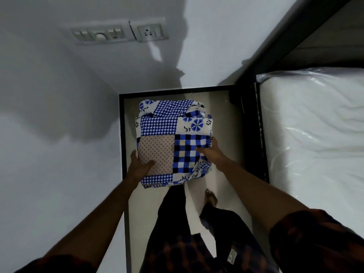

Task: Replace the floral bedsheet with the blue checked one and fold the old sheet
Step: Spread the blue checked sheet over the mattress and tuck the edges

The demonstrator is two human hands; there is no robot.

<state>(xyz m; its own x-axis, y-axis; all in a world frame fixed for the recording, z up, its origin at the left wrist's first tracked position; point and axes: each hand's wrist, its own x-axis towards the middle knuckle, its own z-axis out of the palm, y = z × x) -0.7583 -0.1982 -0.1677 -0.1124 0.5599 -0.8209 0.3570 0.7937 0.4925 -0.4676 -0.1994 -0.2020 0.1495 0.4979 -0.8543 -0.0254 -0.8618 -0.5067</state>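
Note:
A folded blue checked sheet (173,142), a patchwork of blue checks, blue flowers and a dotted pink square, is held out in front of me above the floor. My left hand (138,167) grips its lower left edge with the thumb on top. My right hand (211,151) grips its right edge, thumb over the dark check patch. The bare white mattress (313,134), wrapped in clear plastic, lies to the right. No floral sheet shows on it.
A white wall with a switch and socket panel (120,32) is to the left and ahead. The dark bed frame (262,134) edges the narrow strip of pale floor (224,119). My legs and a bare foot (211,199) stand below the bundle.

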